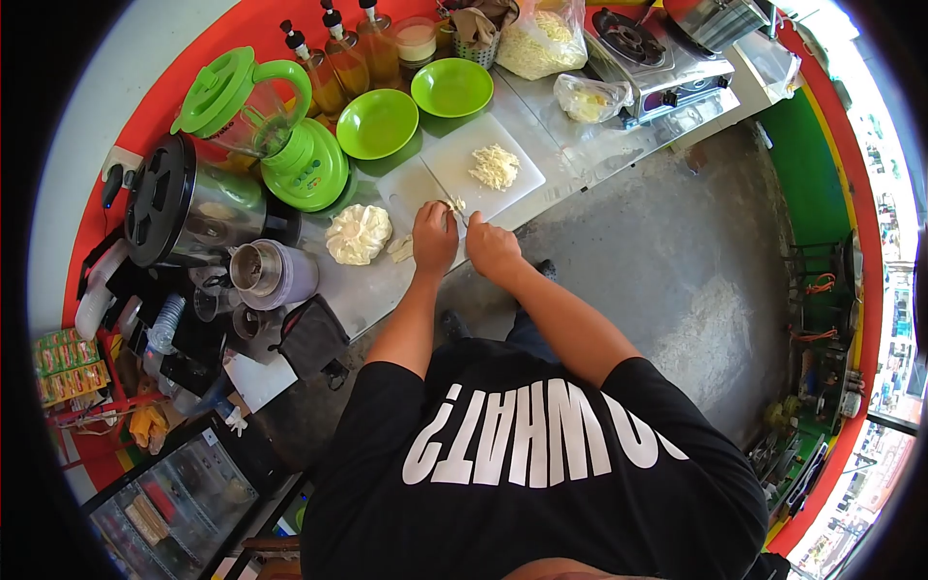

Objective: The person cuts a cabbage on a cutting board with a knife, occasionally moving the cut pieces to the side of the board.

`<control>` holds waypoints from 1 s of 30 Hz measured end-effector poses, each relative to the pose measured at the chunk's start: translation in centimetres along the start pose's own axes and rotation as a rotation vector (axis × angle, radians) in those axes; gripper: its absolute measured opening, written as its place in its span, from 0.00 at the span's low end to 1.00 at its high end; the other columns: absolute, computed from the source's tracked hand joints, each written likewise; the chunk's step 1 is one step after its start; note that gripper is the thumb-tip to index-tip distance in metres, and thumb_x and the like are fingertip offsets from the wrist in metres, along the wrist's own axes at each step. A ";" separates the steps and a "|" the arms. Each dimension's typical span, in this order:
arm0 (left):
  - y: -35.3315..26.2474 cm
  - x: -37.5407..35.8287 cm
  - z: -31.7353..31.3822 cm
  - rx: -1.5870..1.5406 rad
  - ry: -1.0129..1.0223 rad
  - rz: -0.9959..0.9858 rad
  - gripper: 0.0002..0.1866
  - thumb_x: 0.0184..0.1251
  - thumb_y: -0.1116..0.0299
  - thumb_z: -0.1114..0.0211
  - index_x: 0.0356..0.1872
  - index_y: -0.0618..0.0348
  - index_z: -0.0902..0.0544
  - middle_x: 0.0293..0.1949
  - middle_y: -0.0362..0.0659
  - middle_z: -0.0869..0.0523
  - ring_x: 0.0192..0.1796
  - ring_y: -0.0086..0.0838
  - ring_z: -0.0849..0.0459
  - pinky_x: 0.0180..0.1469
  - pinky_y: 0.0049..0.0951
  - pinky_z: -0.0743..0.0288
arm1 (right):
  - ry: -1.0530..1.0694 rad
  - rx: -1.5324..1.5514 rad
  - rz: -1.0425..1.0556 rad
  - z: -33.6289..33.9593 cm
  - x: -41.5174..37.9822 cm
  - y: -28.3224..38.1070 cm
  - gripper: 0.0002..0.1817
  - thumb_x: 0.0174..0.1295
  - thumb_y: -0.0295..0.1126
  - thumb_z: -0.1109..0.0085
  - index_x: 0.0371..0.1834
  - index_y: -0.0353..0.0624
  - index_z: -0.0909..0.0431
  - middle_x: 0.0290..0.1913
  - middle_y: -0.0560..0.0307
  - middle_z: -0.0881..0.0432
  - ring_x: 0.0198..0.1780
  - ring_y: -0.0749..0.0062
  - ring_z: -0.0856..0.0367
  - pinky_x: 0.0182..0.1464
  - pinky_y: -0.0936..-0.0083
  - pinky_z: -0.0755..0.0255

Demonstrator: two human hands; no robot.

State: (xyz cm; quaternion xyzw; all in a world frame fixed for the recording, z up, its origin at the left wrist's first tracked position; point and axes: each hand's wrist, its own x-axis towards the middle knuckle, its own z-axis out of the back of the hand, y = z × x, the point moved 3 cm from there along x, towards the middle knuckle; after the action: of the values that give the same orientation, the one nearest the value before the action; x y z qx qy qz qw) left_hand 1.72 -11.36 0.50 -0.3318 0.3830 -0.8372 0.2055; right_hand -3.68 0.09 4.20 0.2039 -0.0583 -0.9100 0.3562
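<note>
A white cutting board [512, 182] lies on the metal counter under the work. My right hand [494, 251] is closed around a knife [463, 218], whose blade points to the board's near left part. Close beside it, my left hand [435, 238] has its fingers bent down over pale food pieces [454, 204] at the blade. Farther up the board sits a heap of thin whitish shreds [495, 167]. A creamy white, ruffled bunch [359, 235] rests left of my left hand, and a pale piece [400, 248] lies at its wrist.
Two green bowls [378, 124] [452, 88] stand behind the board. A green blender [304, 164], oil bottles [346, 58] and a lidded container [193, 208] line the left. Bags [543, 43] and a gas stove [648, 48] occupy the far right end. The counter's edge [619, 174] borders the floor.
</note>
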 end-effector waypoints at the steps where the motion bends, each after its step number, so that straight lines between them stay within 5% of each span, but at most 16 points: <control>1: 0.2 0.0 0.0 0.001 0.000 -0.001 0.03 0.65 0.76 0.36 0.37 0.64 0.19 0.41 0.52 0.15 0.46 0.51 0.17 0.50 0.43 0.23 | 0.014 -0.049 0.005 0.1 -0.2 0.1 0.11 0.71 0.28 0.48 0.51 0.35 0.33 0.37 0.40 0.11 0.41 0.47 0.08 0.44 0.57 0.15; 11: 0.1 -0.2 -0.1 0.010 0.023 -0.034 0.02 0.66 0.77 0.38 0.37 0.65 0.20 0.43 0.52 0.15 0.47 0.52 0.18 0.50 0.45 0.24 | 0.012 0.053 -0.026 -0.2 0.0 -0.1 0.11 0.70 0.26 0.50 0.51 0.34 0.34 0.39 0.34 0.12 0.43 0.43 0.10 0.46 0.53 0.16; 13: 0.2 -0.1 -0.1 -0.003 0.026 -0.033 0.02 0.66 0.78 0.38 0.37 0.65 0.20 0.43 0.52 0.16 0.47 0.52 0.18 0.50 0.45 0.24 | -0.032 -0.068 0.030 0.0 0.0 0.0 0.10 0.71 0.29 0.49 0.50 0.35 0.32 0.35 0.41 0.11 0.39 0.49 0.08 0.41 0.59 0.14; 17: 0.2 -0.2 -0.2 0.018 0.013 -0.050 0.02 0.66 0.78 0.38 0.37 0.65 0.20 0.42 0.53 0.16 0.47 0.53 0.18 0.50 0.45 0.24 | -0.010 0.045 -0.020 -1.3 -1.7 0.0 0.11 0.69 0.26 0.49 0.51 0.34 0.34 0.38 0.37 0.11 0.42 0.43 0.09 0.44 0.54 0.16; 26: 0.1 -0.2 -0.5 0.097 0.056 -0.045 0.04 0.65 0.80 0.40 0.39 0.63 0.22 0.44 0.51 0.18 0.50 0.51 0.21 0.54 0.46 0.25 | -0.084 -0.001 0.003 -1.9 -1.1 -1.2 0.07 0.72 0.28 0.52 0.49 0.38 0.33 0.34 0.41 0.10 0.37 0.50 0.08 0.38 0.58 0.15; 30: 0.0 -0.4 -0.8 0.189 0.059 -0.077 0.05 0.65 0.79 0.40 0.40 0.61 0.22 0.47 0.50 0.20 0.54 0.50 0.24 0.57 0.45 0.27 | -0.012 0.050 -0.012 -1.8 -1.8 -3.5 0.08 0.72 0.28 0.53 0.50 0.37 0.34 0.36 0.37 0.11 0.40 0.43 0.10 0.42 0.51 0.16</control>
State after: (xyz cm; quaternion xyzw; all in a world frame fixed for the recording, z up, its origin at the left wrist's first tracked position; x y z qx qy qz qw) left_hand 1.40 -10.72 -0.06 -0.3005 0.2953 -0.8863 0.1922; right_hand -3.95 3.92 2.30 0.2073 -0.0819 -0.9116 0.3453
